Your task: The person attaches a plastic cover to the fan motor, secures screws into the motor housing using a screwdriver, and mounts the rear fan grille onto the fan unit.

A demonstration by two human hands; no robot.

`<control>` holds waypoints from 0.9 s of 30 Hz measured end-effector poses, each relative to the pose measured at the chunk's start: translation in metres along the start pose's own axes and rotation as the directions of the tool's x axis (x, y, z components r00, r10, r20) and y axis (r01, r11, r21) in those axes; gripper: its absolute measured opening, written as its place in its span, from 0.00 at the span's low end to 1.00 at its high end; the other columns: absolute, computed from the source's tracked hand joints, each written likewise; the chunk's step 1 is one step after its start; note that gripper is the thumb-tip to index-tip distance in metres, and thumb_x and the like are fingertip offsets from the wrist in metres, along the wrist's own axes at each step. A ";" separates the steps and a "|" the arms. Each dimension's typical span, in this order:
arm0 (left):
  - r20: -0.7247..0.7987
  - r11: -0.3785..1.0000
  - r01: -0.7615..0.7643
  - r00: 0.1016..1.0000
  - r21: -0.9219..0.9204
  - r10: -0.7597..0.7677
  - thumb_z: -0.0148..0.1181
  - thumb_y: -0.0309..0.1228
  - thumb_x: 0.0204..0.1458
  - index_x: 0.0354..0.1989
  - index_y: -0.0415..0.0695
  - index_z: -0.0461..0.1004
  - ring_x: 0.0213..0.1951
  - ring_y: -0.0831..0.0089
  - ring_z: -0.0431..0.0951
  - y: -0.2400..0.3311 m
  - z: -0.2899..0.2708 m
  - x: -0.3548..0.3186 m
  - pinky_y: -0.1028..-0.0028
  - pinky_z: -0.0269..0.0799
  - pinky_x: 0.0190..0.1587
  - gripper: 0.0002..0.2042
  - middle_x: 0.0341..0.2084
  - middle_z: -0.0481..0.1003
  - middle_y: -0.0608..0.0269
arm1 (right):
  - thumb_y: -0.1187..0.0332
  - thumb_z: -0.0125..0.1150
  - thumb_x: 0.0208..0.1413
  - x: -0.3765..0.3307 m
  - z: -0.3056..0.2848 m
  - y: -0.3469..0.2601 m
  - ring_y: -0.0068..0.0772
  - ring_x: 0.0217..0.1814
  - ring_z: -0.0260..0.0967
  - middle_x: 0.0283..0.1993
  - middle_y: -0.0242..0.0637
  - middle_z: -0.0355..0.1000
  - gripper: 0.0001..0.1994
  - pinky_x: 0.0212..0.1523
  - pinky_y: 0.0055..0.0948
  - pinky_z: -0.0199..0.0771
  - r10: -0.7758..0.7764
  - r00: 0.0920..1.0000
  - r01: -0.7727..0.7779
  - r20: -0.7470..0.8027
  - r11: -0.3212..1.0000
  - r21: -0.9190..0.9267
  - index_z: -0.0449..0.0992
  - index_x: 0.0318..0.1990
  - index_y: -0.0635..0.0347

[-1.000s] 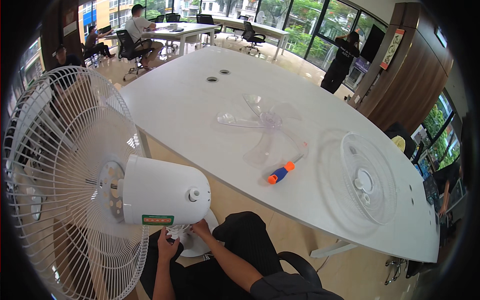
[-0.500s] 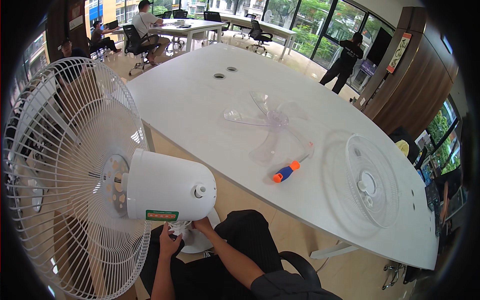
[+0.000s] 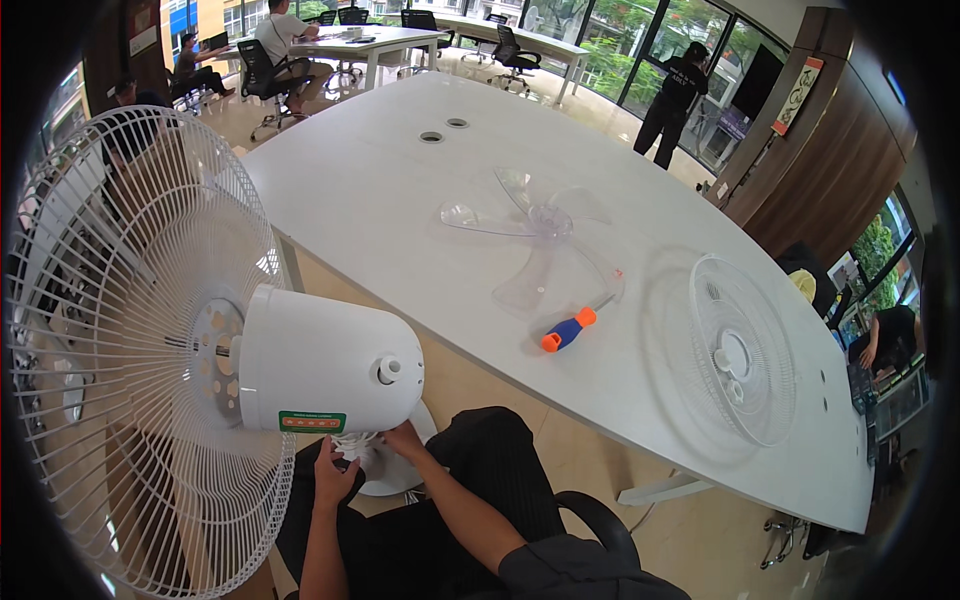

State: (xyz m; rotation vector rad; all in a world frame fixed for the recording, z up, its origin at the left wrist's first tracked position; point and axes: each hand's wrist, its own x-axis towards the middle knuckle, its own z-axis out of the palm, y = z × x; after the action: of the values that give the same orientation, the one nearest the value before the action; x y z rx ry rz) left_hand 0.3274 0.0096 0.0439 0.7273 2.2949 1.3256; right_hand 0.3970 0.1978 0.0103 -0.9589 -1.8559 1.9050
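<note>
Head view: fan (image 3: pixel 300 370) motor axis points left.

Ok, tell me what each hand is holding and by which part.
Both the left hand and right hand grip the white fan at its neck, just under the motor housing.

You have 1 white fan motor housing (image 3: pixel 318 362) with 1 rear wire guard (image 3: pixel 130 340) at your 2 hands (image 3: pixel 335 478) (image 3: pixel 403 440). On the white surface (image 3: pixel 400 210): 1 clear fan blade (image 3: pixel 540 225), 1 orange-and-blue screwdriver (image 3: pixel 570 328), 1 loose front guard (image 3: pixel 742 350), 2 round holes (image 3: pixel 431 137).
</note>
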 end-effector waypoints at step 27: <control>0.026 0.999 -0.011 1.000 0.039 0.010 0.70 0.26 0.45 0.61 0.40 0.65 0.45 0.69 0.78 0.023 0.007 0.002 0.78 0.73 0.31 0.32 0.47 0.75 0.57 | 0.41 0.54 0.58 0.020 -0.005 0.027 0.34 0.22 0.76 0.18 0.44 0.74 0.30 0.32 0.34 0.76 -0.046 0.989 0.036 -0.142 0.997 -0.071 0.81 0.26 0.64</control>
State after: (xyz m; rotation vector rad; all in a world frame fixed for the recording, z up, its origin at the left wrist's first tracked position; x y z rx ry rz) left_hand 0.3350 0.0254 0.0604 0.7652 2.3059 1.2719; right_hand 0.3919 0.2120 -0.0204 -1.0421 -1.8526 1.7118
